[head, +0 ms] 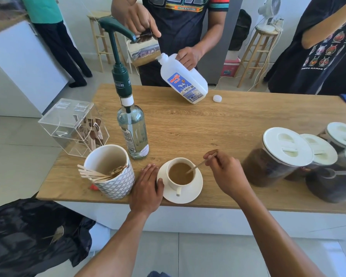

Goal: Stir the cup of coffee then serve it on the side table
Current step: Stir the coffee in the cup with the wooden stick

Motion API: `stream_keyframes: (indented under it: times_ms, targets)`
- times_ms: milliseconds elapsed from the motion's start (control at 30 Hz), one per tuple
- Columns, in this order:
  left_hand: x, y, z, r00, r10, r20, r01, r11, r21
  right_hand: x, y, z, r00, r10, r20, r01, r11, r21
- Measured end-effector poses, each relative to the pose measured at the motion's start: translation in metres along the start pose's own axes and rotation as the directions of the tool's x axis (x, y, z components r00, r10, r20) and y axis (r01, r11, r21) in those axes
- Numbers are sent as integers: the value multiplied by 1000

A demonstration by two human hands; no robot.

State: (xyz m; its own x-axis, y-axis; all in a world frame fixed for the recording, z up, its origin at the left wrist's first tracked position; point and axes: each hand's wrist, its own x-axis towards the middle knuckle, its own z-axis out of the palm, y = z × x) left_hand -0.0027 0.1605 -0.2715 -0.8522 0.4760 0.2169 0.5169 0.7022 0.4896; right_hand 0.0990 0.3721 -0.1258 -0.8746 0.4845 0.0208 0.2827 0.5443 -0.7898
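Note:
A white cup of milky coffee (180, 173) stands on a white saucer (196, 191) near the front edge of the wooden counter (218, 124). My right hand (226, 172) pinches a thin wooden stir stick (200, 164) whose lower end dips into the coffee. Flat on the counter lies my left hand (147, 185), its thumb touching the saucer's left rim.
A patterned white holder with several wooden sticks (110, 172) stands left of my left hand. Behind it are a pump bottle (132, 126) and a clear acrylic box (74, 124). Lidded jars (278, 156) crowd the right. Across the counter a person pours between a milk bottle (184, 80) and a metal jug (144, 49).

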Motion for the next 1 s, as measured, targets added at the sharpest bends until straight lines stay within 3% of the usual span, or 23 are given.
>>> stream_keyframes:
  times_ms: [133, 267, 400, 533, 667, 800, 933, 1000]
  targets:
    - [-1, 0, 0, 1000, 5, -3, -5, 1000, -3, -2, -2, 3, 997, -15, 73, 16, 1000, -12]
    - [-1, 0, 0, 1000, 10, -10, -10, 1000, -6, 0, 2, 1, 1000, 23, -20, -23, 1000, -3]
    - [-1, 0, 0, 1000, 11, -7, -11, 1000, -4, -3, 0, 3, 999, 21, 37, -21, 1000, -8]
    - [-1, 1, -1, 1000, 17, -20, -17, 1000, -3, 0, 1, 0, 996, 76, -52, -76, 997, -1]
    - [-1, 0, 0, 1000, 11, -13, -11, 1000, -5, -2, -2, 6, 998, 52, 33, -52, 999, 8]
    - [-1, -1, 0, 1000, 14, -10, -14, 1000, -4, 1, 0, 3, 996, 77, -40, -77, 997, 6]
    - [-1, -1, 0, 1000, 10, -6, -10, 1000, -1, -1, -4, 6, 998, 42, 45, -43, 999, 19]
    - [-1, 0, 1, 1000, 13, -4, -13, 1000, -8, 0, -3, 4, 998, 61, 11, -61, 998, 3]
